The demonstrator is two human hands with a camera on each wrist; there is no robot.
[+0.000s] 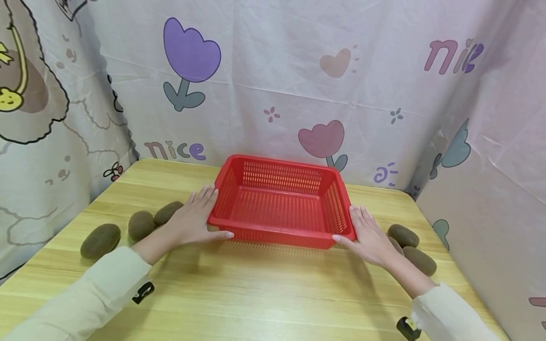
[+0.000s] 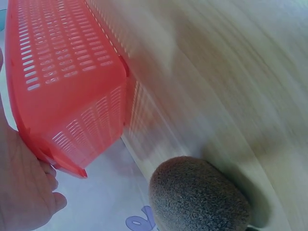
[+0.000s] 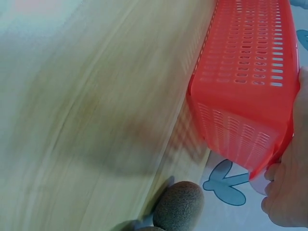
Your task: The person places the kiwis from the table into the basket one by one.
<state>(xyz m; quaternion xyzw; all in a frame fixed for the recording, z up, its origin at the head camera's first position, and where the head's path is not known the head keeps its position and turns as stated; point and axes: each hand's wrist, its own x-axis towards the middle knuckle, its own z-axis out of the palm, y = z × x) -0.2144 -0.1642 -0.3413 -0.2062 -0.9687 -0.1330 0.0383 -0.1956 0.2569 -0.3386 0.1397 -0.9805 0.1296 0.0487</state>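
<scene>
Well, L/R fingers (image 1: 208,198) (image 1: 362,219) touch red basket (image 1: 273,232), poss. raised, floor (image 1: 277,208) showing.

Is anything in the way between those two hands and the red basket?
Nothing visible is: the left hand and the right hand both touch the red basket. The left kiwis and the right kiwis lie off to the sides.

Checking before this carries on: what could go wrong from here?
The basket might slip if lifted: the left hand and right hand lie along its ends with fingers fairly straight.
The left kiwis are rounded and lie close beside the left arm, so a sweep could roll one.
The right kiwis lie between the right hand and the table's right edge; a bump might send one off.
</scene>
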